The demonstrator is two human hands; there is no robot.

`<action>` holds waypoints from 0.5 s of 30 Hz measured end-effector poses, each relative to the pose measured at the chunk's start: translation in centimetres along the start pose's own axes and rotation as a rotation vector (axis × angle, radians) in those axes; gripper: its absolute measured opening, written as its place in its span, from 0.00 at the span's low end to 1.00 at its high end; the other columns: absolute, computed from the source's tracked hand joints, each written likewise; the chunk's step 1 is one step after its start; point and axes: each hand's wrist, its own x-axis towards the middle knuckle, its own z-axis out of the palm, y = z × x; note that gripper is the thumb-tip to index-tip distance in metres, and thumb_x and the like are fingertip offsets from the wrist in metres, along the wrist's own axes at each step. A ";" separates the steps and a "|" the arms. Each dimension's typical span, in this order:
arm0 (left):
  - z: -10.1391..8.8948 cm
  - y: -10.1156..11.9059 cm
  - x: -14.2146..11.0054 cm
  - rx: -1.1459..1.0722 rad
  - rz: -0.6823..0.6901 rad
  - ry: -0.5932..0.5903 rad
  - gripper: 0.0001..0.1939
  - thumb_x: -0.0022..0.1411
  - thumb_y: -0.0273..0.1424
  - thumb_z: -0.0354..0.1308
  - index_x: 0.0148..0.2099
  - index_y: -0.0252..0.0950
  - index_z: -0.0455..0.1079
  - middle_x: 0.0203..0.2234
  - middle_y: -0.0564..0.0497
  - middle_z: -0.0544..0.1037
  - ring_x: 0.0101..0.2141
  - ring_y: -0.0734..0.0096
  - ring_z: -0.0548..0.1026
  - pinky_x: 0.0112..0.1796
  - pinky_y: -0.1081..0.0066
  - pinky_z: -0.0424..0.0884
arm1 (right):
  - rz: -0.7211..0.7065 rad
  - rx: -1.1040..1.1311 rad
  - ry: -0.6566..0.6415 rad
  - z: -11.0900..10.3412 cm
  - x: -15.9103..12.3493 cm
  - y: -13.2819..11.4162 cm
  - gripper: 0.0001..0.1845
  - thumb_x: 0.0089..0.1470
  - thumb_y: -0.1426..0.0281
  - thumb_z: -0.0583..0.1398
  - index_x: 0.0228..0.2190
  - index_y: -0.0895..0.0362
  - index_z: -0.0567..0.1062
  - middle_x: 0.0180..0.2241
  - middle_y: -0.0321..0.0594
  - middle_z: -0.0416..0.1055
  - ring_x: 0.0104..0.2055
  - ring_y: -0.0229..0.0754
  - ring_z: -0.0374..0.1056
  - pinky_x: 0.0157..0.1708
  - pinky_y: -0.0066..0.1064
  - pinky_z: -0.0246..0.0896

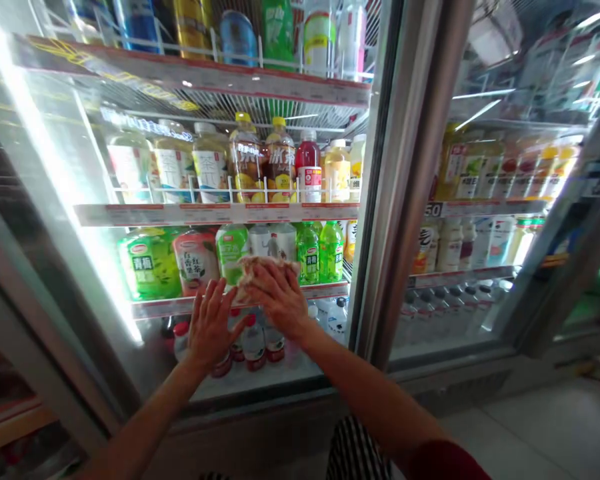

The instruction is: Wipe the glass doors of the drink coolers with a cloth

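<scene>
Judgement call, but I'd keep the pressure even: my right hand (283,300) grips a crumpled pinkish-beige cloth (247,272) against the clear, flat glass cooler door (300,372), in front of pale grey plastic bottles (281,241). My left hand (207,328) is empty, fingers spread. Cloth looks soft and bunchy, glass slick.

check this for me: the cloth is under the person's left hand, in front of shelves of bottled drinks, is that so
Not quite, it is the other hand: the head view shows the cloth under the person's right hand, in front of shelves of bottled drinks.
</scene>
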 end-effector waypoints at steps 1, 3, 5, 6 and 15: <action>0.0 0.4 0.0 -0.008 -0.014 0.002 0.40 0.54 0.36 0.58 0.65 0.42 0.42 0.62 0.45 0.50 0.61 0.55 0.50 0.58 0.51 0.50 | 0.040 -0.005 0.047 -0.6 0.4 1.4 0.15 0.54 0.69 0.55 0.45 0.48 0.70 0.60 0.34 0.54 0.65 0.45 0.40 0.62 0.46 0.43; 0.0 1.2 -0.2 -0.024 -0.047 -0.009 0.40 0.55 0.34 0.58 0.64 0.43 0.42 0.62 0.45 0.48 0.61 0.55 0.48 0.58 0.50 0.50 | 0.148 -0.006 0.140 -1.9 -0.3 4.0 0.14 0.54 0.71 0.54 0.43 0.50 0.72 0.61 0.36 0.52 0.65 0.47 0.40 0.61 0.49 0.43; 0.0 1.9 -0.5 -0.033 -0.076 -0.027 0.39 0.55 0.33 0.57 0.64 0.44 0.42 0.63 0.46 0.47 0.61 0.54 0.47 0.58 0.50 0.50 | 0.229 0.003 0.205 -2.8 -3.8 5.5 0.15 0.53 0.74 0.54 0.43 0.52 0.72 0.62 0.38 0.48 0.65 0.49 0.41 0.60 0.52 0.44; 0.1 2.2 -0.7 -0.038 -0.085 -0.041 0.39 0.55 0.32 0.57 0.64 0.45 0.43 0.63 0.46 0.47 0.61 0.54 0.47 0.58 0.49 0.50 | 0.231 0.010 0.220 -3.0 -6.4 5.7 0.16 0.53 0.75 0.54 0.44 0.53 0.72 0.63 0.39 0.46 0.65 0.50 0.41 0.60 0.53 0.45; 0.7 3.9 -2.3 -0.058 -0.138 -0.103 0.38 0.56 0.29 0.55 0.64 0.45 0.41 0.64 0.46 0.42 0.62 0.51 0.43 0.57 0.46 0.48 | 0.143 -0.037 0.092 -2.7 -12.7 6.7 0.17 0.53 0.76 0.54 0.43 0.50 0.73 0.61 0.38 0.52 0.64 0.46 0.44 0.60 0.47 0.47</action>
